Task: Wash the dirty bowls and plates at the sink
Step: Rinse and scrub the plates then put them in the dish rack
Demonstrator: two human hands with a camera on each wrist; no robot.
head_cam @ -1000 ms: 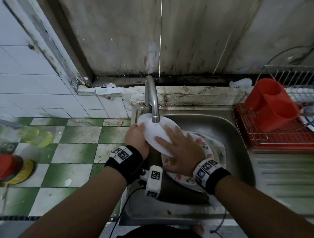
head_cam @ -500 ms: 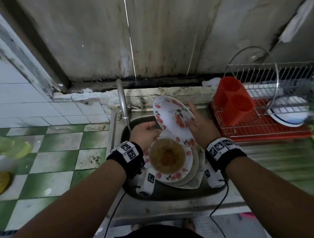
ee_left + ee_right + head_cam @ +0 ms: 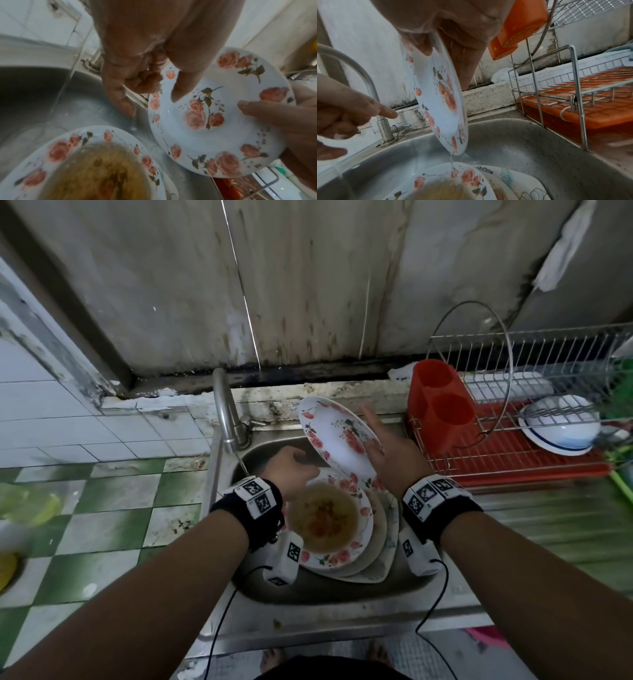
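Observation:
My right hand [image 3: 394, 460] grips a white rose-patterned plate [image 3: 337, 436], tilted on edge above the sink [image 3: 342, 587], with the thumb on its face and the fingers behind. In the right wrist view water drips from the plate [image 3: 440, 94]. My left hand [image 3: 291, 470] hovers beside it with loosely curled fingers, holding nothing, near the thin stream from the faucet [image 3: 226, 412]. The left wrist view shows the plate [image 3: 223, 121] face-on. Below lies a stack of dirty plates [image 3: 325, 522], the top one covered in brown residue.
A wire dish rack [image 3: 513, 446] on a red tray stands right of the sink, holding a red cutlery holder [image 3: 442, 405] and a white blue-rimmed bowl [image 3: 558, 429]. The green-and-white tiled counter [image 3: 102, 508] lies to the left. The stained wall is close behind.
A second ago both hands held the plate bottom-up under the tap. The right hand has since lifted it rightward, face showing, the left hand let go, and my view swung right.

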